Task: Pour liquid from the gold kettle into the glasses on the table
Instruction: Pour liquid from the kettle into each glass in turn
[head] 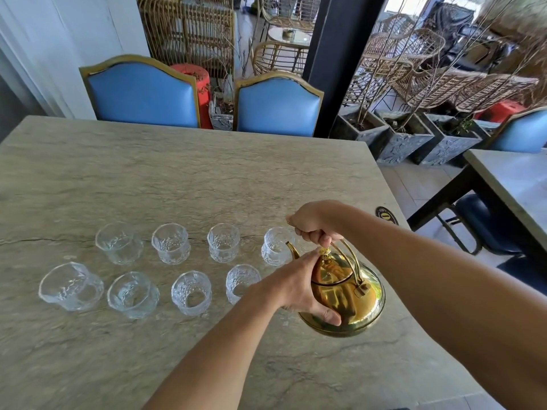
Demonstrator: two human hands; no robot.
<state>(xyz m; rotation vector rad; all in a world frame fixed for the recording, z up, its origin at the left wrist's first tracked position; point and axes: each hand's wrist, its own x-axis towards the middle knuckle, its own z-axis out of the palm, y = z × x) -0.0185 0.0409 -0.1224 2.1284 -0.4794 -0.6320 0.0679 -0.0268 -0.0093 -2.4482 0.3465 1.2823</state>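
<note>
The gold kettle [349,297] hangs above the table's right side, tilted with its spout toward the far-right glass [275,247]. My right hand [313,226] grips the arched handle from above. My left hand [296,288] lies against the kettle's left side, fingers reaching up to the lid knob and thumb low on the body. Several clear patterned glasses stand in two rows, a back row [170,242] and a front row [191,291]. The front-right glass [241,281] is partly hidden behind my left hand. No stream of liquid shows.
The stone table [148,173] has bare room behind the glasses. Two blue chairs [142,93] stand at its far edge. A dark round sticker [386,216] lies near the right edge. A second table [515,184] and planters stand to the right.
</note>
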